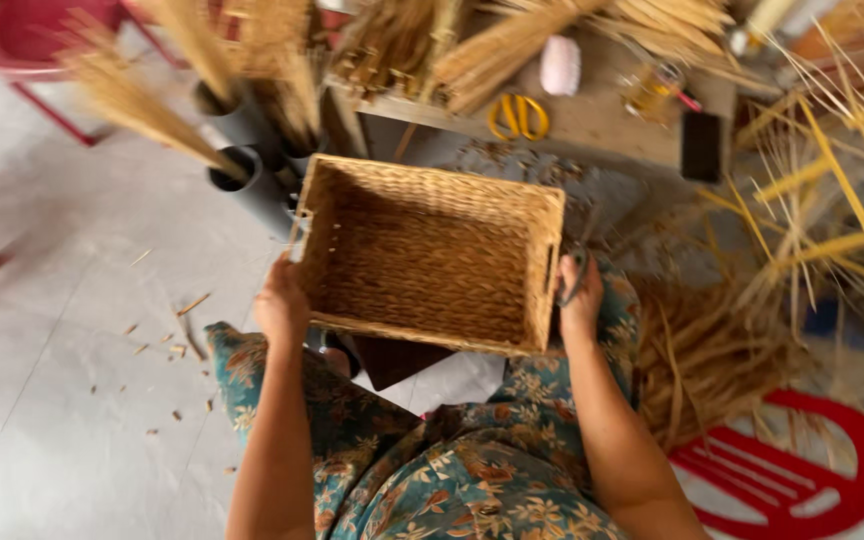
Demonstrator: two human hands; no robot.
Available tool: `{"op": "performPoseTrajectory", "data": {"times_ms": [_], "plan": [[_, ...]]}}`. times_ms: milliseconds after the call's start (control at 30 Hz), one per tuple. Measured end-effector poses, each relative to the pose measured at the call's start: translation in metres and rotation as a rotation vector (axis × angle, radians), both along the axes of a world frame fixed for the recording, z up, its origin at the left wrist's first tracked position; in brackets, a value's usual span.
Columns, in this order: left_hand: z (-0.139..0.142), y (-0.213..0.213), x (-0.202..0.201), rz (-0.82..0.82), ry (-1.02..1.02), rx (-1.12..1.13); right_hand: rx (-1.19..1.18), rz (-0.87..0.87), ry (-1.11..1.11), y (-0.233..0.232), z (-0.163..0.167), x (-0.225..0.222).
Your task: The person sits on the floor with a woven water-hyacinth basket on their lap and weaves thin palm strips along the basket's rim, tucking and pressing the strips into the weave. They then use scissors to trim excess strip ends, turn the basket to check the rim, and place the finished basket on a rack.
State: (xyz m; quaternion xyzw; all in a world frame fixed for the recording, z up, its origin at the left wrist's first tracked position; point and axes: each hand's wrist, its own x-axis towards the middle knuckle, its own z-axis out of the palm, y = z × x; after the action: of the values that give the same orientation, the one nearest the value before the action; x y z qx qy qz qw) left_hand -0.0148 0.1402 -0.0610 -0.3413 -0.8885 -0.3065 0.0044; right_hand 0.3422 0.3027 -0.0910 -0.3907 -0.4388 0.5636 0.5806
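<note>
Both bare forearms stretched forward, left hand [280,300] and right hand [580,298] well apart (each grip closed, knuckles up)

Motion blur is smearing the whole view, so the weave of the basket [422,250] and the straw bundles [132,100] are showing no fine detail. The left hand [280,305] is hiding its fingers behind the basket's wall. The right hand [580,300] is covering a grey tool too blurred to identify. The red plastic chair [802,480] is being cut off by the lower edge.
</note>
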Motion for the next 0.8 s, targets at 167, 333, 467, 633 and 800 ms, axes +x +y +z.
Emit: {"op": "performPoseTrajectory", "data": {"times_ms": [167, 333, 467, 633, 800], "plan": [[-0.020, 0.009, 0.002, -0.021, -0.014, 0.056, -0.104, 0.041, -0.002, 0.018, -0.001, 0.013], [-0.038, 0.009, -0.003, -0.013, 0.024, 0.078, -0.193, 0.046, -0.498, 0.077, 0.020, 0.024], [-0.046, 0.005, -0.005, -0.006, -0.005, 0.151, -0.050, -0.023, -0.915, 0.151, 0.026, 0.020], [-0.048, 0.010, -0.009, 0.026, 0.006, 0.135, 0.280, -0.102, -1.323, 0.236, 0.031, -0.012], [-0.049, 0.013, -0.014, 0.073, -0.061, 0.065, 0.086, -0.031, -1.465, 0.278, 0.038, -0.044]]}}
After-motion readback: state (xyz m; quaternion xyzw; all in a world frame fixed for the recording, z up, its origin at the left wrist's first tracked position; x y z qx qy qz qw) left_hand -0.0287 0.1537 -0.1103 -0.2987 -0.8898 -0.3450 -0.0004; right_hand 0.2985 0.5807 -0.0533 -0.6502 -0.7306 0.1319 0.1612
